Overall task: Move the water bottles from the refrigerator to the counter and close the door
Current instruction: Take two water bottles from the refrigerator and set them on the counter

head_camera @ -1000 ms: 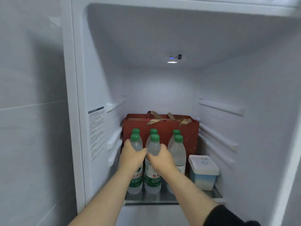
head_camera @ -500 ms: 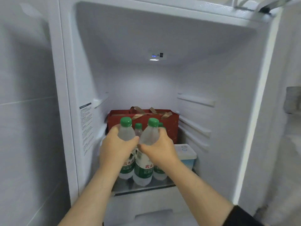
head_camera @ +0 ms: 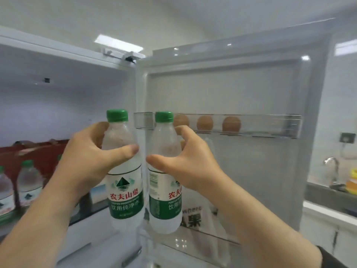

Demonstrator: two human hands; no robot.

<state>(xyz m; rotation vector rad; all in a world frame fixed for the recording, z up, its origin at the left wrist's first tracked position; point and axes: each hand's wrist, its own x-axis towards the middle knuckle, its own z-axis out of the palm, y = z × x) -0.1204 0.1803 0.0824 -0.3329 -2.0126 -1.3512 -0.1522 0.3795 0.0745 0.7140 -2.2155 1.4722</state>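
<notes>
My left hand (head_camera: 87,157) grips a clear water bottle (head_camera: 125,190) with a green cap and green label, held upright in front of the refrigerator's right edge. My right hand (head_camera: 191,163) grips a second, matching bottle (head_camera: 164,202) right beside it. Both bottles are out of the refrigerator and in the air. More green-capped bottles (head_camera: 29,182) stand on the shelf at the lower left, in front of a red bag (head_camera: 48,153). The refrigerator door (head_camera: 251,93) stands open on the right.
A clear door rack (head_camera: 270,125) holds three brown eggs. A white printed bag (head_camera: 201,225) sits lower in the door. At the far right there is a counter (head_camera: 328,209) with a sink, a tap (head_camera: 331,161) and yellow items (head_camera: 351,182).
Both hands have lifted their bottles off the shelf and pulled them out of the refrigerator. My view has swung right, bringing the open door and the counter into sight.
</notes>
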